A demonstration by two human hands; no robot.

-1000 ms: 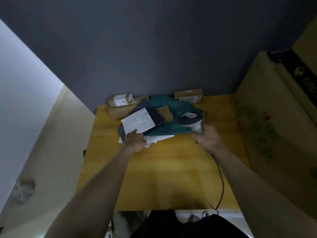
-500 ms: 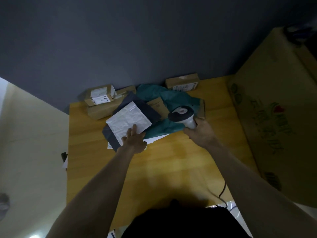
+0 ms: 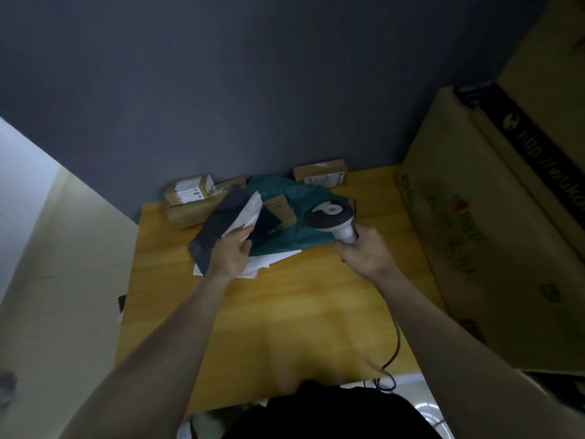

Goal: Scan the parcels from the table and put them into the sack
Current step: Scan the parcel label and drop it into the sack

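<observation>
Left hand [image 3: 232,251] has the near edge of a white poly mailer [image 3: 247,213] pinched, thumb on top and fingers under, tilting it up off the dark grey mailer [image 3: 218,226] it was lying on. Right hand [image 3: 364,251] is wrapped tight around the handle of the barcode scanner [image 3: 330,217], whose head hovers over the teal bag [image 3: 300,229], just right of the white mailer.

My take on doing this bit well: tip the label side toward the scanner head and keep the film flat, since wrinkled poly throws glare. Don't drag the grey mailer along with it. Three small cardboard boxes sit behind the white mailer by the wall, one of them [image 3: 190,190] at the left. No sack in view, so can't say where it goes after.
</observation>
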